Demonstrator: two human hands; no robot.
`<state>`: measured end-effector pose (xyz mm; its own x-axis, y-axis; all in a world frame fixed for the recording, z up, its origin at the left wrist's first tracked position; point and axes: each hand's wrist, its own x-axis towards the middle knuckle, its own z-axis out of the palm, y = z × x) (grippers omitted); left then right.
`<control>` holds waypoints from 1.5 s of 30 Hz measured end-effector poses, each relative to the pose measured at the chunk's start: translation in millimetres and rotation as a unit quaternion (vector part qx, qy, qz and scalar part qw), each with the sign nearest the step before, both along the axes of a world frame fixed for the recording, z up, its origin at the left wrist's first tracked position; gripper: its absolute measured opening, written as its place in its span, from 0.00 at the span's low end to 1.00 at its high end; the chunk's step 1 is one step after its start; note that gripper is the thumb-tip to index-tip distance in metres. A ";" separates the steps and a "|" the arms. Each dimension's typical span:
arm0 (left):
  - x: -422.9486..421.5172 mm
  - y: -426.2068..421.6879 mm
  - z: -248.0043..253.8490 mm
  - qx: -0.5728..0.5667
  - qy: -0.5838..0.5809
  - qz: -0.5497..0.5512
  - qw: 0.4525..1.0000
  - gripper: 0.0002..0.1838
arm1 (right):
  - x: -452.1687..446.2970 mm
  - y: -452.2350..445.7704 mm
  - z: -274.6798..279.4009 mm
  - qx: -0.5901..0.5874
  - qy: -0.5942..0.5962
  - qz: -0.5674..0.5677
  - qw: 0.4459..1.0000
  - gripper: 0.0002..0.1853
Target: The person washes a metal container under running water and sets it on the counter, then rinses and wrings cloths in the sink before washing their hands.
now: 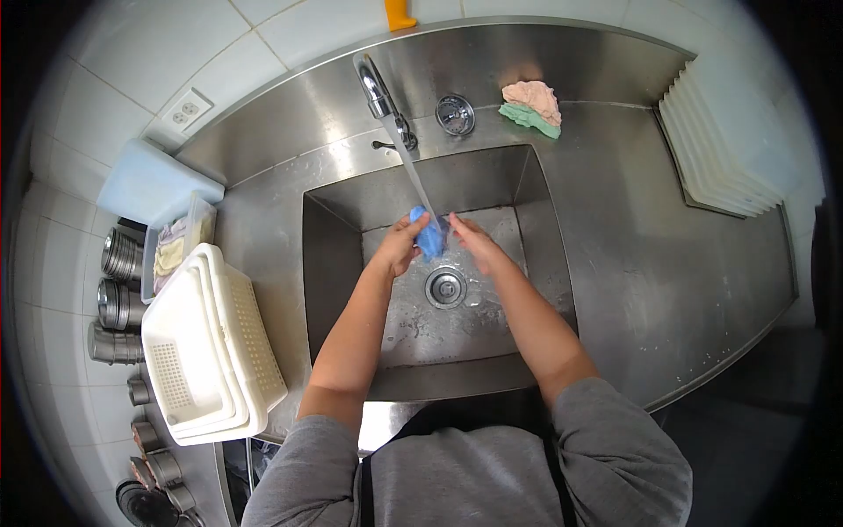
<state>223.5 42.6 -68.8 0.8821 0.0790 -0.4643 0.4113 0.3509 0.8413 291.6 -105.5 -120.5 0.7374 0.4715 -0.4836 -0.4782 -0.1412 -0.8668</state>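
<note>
Over the sink [334, 290], my left hand [401, 244] is closed on a soft blue cloth-like thing [428, 239]; its exact kind is hard to make out. Water from the chrome faucet [378, 92] runs down onto it. Just to its right is my right hand [474, 241], with fingers stretched out and a little apart, under or beside the stream. Whether those fingertips touch the blue thing I cannot tell. Below both hands lies the round drain [445, 287], with wet patches around it.
Stacked white baskets [211, 351] and a plastic container [180, 246] with cloths stand on the left. Behind the sink are a metal strainer [455, 115] and pink and green cloths [532, 107]. White trays or boards [720, 140] stand upright at the right.
</note>
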 end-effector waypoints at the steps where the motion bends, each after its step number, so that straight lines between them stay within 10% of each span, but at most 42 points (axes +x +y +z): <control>1: 1.4 -0.5 0.8 -0.107 0.006 0.012 0.994 0.18 | -8.0 -3.1 18.1 0.034 0.170 -0.010 0.985 0.23; 11: -13.9 -2.9 -45.5 -0.023 0.068 0.133 0.989 0.28 | -23.3 26.6 17.7 0.225 0.076 -0.080 0.968 0.10; 13: -17.6 -13.4 -31.6 -0.199 0.109 0.069 0.971 0.30 | -21.7 28.4 15.2 0.207 0.070 -0.036 0.975 0.10; 16: -11.8 -29.7 -33.2 -0.213 0.027 0.082 0.973 0.27 | -17.1 26.0 14.0 -0.039 -0.341 0.063 0.937 0.22; 19: -4.4 -35.6 -25.3 -0.128 -0.012 0.147 0.981 0.24 | -15.6 29.1 4.5 0.025 -0.408 -0.096 0.908 0.22; 20: -2.9 -34.1 -17.1 -0.097 -0.018 0.122 0.988 0.22 | -14.4 25.4 1.0 0.068 -0.161 -0.055 0.983 0.24; 21: -0.7 -32.3 -9.5 -0.066 -0.023 0.096 0.993 0.20 | -15.7 16.3 11.8 0.067 -0.162 -0.057 0.983 0.24; 23: 10.5 -21.7 2.4 -0.035 -0.038 0.022 0.998 0.17 | -19.4 -2.4 34.6 0.283 0.196 0.084 0.935 0.27; 28: 25.5 -21.5 37.1 0.070 -0.155 -0.114 0.979 0.21 | -22.8 0.8 26.3 0.351 0.180 0.166 0.904 0.25; 36: 36.0 -27.8 29.0 0.293 -0.074 -0.085 0.950 0.26 | -23.3 16.7 39.3 0.115 0.048 0.168 0.978 0.05; 43: 47.2 -37.1 14.8 0.501 -0.004 0.022 0.865 0.30 | -35.8 31.7 28.8 0.059 -0.156 0.079 0.983 0.12; 45: 55.1 -21.6 -28.4 0.507 -0.023 0.065 0.859 0.25 | -29.7 33.0 24.0 -0.140 -0.268 0.187 0.935 0.20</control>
<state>278.6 21.0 -97.2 0.8512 0.5210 -0.0625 0.3815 -0.5326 0.7556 261.9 -72.4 -96.5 0.7185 0.6548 -0.2344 0.1433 -0.4691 -0.8714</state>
